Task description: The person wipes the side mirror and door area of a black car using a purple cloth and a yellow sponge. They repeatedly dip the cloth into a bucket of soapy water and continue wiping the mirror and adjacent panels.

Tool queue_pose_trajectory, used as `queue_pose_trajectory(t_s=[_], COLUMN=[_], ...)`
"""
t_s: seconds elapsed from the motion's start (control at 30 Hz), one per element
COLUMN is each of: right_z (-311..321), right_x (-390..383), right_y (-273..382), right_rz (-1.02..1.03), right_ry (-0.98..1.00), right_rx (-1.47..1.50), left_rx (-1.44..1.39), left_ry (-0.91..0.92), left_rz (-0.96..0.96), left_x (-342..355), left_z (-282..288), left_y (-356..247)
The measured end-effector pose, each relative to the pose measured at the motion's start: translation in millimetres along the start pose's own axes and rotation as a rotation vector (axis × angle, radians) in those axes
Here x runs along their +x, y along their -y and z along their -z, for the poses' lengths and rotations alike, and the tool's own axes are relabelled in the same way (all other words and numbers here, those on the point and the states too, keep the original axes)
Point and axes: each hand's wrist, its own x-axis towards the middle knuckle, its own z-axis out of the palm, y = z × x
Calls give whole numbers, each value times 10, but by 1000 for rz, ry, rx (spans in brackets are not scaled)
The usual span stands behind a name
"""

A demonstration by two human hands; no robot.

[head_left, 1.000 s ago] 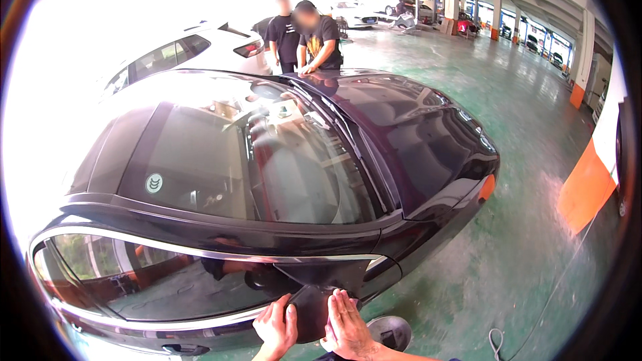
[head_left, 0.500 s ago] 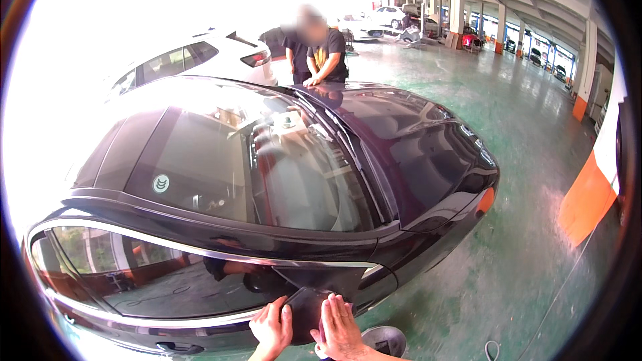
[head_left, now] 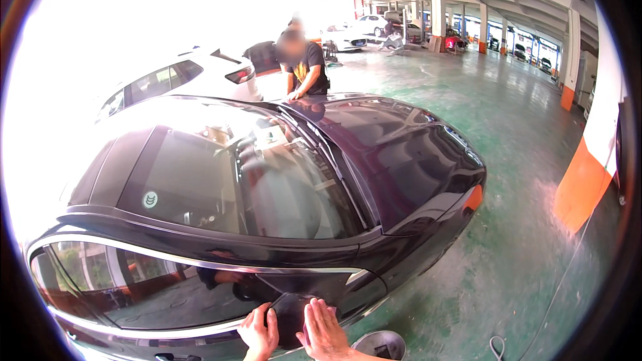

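The floor (head_left: 521,160) was a glossy green surface, scuffed pale in places and reflecting daylight. It ran back through a long workshop under a white ceiling, past a row of pillars (head_left: 438,10). A nearer white pillar with an orange base (head_left: 582,187) stood at the right, and a thin looped cable (head_left: 552,294) trailed over the floor near it. At the upper left, strong glare washed out the background; a white car (head_left: 174,77) was parked there. A co-worker (head_left: 311,67) in a dark top leaned over the far side of the bonnet (head_left: 401,154), arms lowered to it.

The dark car (head_left: 267,241) filled the middle of the view, its paint and glass carrying reflections. Its side mirror (head_left: 291,314) projected at the lower centre, ahead of the closed side window (head_left: 180,304), and lay directly between the hands. The left hand (head_left: 259,334) touched the mirror's left edge, fingers bent and thumb slightly apart; from this angle it could not be determined whether it gripped or merely rested. The right hand (head_left: 326,334) was flat, fingers straight and close together, laid against the mirror's right side without a visible grip. A round grey bucket (head_left: 394,344) stood just beyond the right hand, low on the floor.
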Motion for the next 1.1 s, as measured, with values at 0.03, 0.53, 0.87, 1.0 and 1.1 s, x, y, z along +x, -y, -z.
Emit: queue_pose_trajectory(t_s=[0.03,0.53,0.87,1.0,1.1], right_z=[13,65,45,4,5], right_x=[3,20,27,-7,-16], right_y=[7,-13,-12,-16,5], right_rz=[9,25,20,3,0], right_ry=[-3,-36,-34,-47,-36], right_rx=[-2,13,31,28,40], left_rx=[5,7,11,14,5], left_ry=[3,-21,-37,-43,-45], left_rz=[4,0,-11,-16,-2], left_x=[-7,-7,-5,-8,7], left_z=[9,4,-33,-58,-47], left_y=[4,-51,-17,-10,-31])
